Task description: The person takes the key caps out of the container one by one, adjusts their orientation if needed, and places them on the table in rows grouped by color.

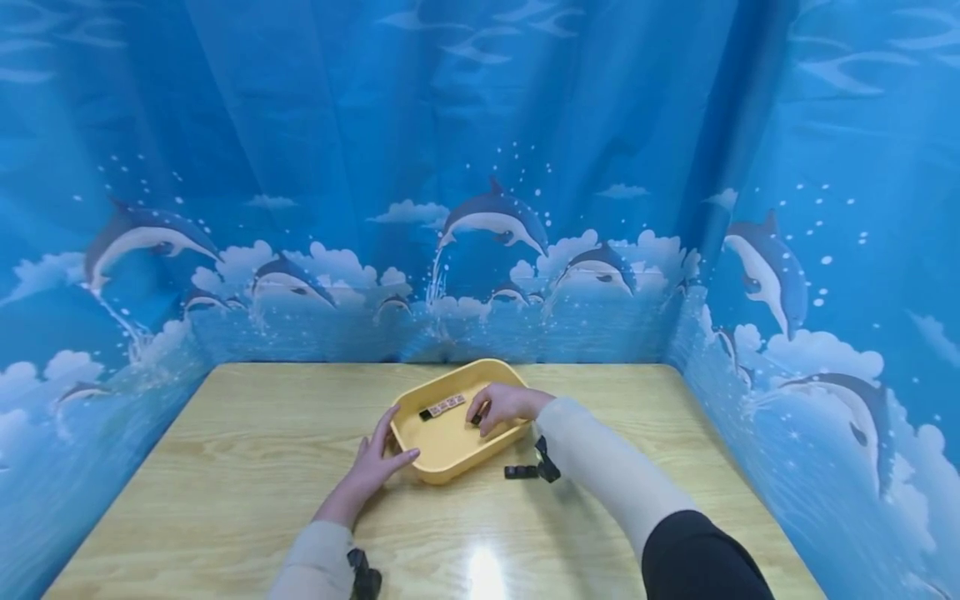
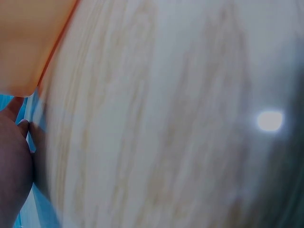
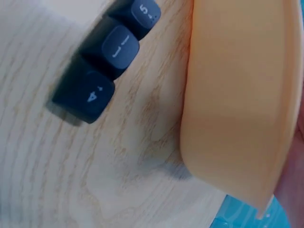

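A shallow yellow plastic tray [image 1: 442, 471] sits at an angle on the table. My left hand [image 1: 371, 462] rests against its left corner, fingers extended along the outside and thumb laid at the front rim. Inside the tray my right hand [image 1: 501, 408] pinches a small black keycap [image 1: 477, 420] between thumb and fingers, close over the tray floor. Left of it in the tray runs a row of pink-and-white small blocks [image 1: 447, 406] with a black piece [image 1: 425, 415] at its left end. The right wrist view shows the tray's outer wall [image 3: 232, 109], which hides most of that hand.
In front of the tray, below the right wrist, black keycaps [image 3: 90, 92] with white characters stand in a line on the wooden table [image 1: 247, 467]. Blue dolphin-printed curtains [image 1: 337, 167] rise behind the table and along its sides.
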A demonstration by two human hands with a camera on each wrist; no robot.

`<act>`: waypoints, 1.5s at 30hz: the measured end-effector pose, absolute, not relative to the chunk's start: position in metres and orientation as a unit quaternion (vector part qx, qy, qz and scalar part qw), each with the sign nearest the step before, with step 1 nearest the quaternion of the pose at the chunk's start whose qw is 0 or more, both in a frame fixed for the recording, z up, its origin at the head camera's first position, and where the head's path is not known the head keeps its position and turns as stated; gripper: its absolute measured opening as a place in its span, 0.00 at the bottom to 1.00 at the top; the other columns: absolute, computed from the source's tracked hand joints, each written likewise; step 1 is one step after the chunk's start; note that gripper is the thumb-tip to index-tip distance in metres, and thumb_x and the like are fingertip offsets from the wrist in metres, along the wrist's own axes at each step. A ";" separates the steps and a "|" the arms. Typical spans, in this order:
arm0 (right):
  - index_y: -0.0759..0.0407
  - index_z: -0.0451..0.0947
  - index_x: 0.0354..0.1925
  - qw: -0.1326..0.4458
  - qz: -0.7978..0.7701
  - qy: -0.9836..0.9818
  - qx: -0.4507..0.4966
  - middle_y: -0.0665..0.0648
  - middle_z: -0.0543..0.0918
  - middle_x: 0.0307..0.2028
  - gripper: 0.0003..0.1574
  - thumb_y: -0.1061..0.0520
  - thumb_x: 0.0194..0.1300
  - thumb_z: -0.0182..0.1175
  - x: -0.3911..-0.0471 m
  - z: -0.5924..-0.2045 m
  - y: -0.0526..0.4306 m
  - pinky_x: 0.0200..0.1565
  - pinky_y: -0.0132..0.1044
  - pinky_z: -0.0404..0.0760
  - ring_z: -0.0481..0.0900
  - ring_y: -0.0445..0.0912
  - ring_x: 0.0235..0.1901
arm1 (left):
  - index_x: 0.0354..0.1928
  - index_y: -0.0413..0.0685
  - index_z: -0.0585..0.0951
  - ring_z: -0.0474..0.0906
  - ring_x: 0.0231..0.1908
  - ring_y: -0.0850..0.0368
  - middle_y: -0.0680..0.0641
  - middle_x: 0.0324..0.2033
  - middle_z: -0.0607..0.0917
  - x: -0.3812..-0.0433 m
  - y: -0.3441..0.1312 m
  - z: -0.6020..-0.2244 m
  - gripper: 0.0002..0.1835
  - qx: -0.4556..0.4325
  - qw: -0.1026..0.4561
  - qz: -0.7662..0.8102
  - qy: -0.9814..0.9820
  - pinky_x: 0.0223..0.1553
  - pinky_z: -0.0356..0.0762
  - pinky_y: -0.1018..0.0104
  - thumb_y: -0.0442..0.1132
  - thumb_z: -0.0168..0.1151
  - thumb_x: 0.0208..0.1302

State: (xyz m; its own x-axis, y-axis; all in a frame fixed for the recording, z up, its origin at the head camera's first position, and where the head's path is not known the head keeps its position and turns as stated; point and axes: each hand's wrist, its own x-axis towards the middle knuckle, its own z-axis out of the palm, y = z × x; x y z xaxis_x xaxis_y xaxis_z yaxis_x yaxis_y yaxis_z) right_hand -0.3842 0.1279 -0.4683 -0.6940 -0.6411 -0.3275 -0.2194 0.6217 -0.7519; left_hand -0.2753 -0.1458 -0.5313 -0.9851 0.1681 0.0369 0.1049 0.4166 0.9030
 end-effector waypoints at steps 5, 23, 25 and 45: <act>0.63 0.83 0.42 0.307 -0.352 0.842 -0.270 0.52 0.83 0.37 0.18 0.73 0.51 0.70 -0.380 -0.460 0.128 0.39 0.34 0.83 0.80 0.44 0.36 | 0.77 0.53 0.48 0.48 0.72 0.35 0.31 0.71 0.57 -0.274 -0.145 -0.530 0.48 0.076 0.033 0.533 0.842 0.68 0.18 0.41 0.47 0.67 0.62; 0.65 0.83 0.49 0.270 -0.344 0.840 -0.323 0.49 0.85 0.37 0.18 0.69 0.58 0.67 -0.361 -0.425 0.153 0.41 0.48 0.82 0.79 0.44 0.33 | 0.77 0.56 0.45 0.46 0.72 0.36 0.32 0.72 0.53 -0.277 -0.146 -0.531 0.49 0.074 0.052 0.535 0.840 0.68 0.16 0.43 0.48 0.66 0.63; 0.64 0.83 0.51 0.266 -0.346 0.839 -0.324 0.51 0.85 0.34 0.20 0.69 0.58 0.68 -0.359 -0.423 0.158 0.39 0.46 0.82 0.78 0.43 0.30 | 0.77 0.57 0.45 0.46 0.72 0.36 0.32 0.72 0.53 -0.278 -0.146 -0.531 0.49 0.073 0.055 0.535 0.840 0.68 0.16 0.43 0.48 0.66 0.64; 0.63 0.83 0.40 0.196 -0.437 0.851 -0.217 0.54 0.85 0.33 0.16 0.68 0.50 0.73 -0.314 -0.432 0.212 0.40 0.37 0.84 0.82 0.46 0.35 | 0.78 0.54 0.43 0.43 0.72 0.35 0.31 0.72 0.53 -0.276 -0.146 -0.527 0.50 0.074 0.058 0.526 0.845 0.68 0.17 0.43 0.48 0.65 0.64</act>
